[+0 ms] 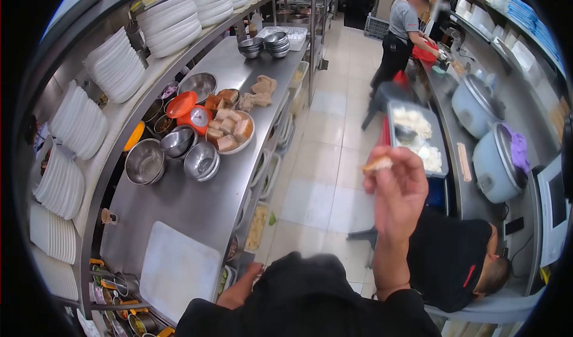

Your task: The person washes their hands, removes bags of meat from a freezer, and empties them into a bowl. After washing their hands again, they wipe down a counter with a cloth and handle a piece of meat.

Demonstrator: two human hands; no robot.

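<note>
My right hand (399, 185) is raised over the aisle, its fingers pinched on a small piece of food (378, 165), white with a golden-brown edge. Its exact kind does not show. Low beside the steel counter's front edge is my left hand (253, 272); its fingers are too small and hidden to read. On the counter, a white bowl (249, 145) carries several thick, pale blocks of food (228, 128) with browned sides. An orange kitchen scale (196, 118) stands beside it. A white cutting board (179, 269) lies on the near end of the counter.
Metal bowls (145, 161) and a crumpled brown cloth (258, 94) sit on the counter (239, 182). Plate stacks (116, 65) line the left shelf. Right of the aisle are a rice tub (412, 131), rice cookers (500, 164), a bent-over person (447, 259) and a standing co-worker (401, 32).
</note>
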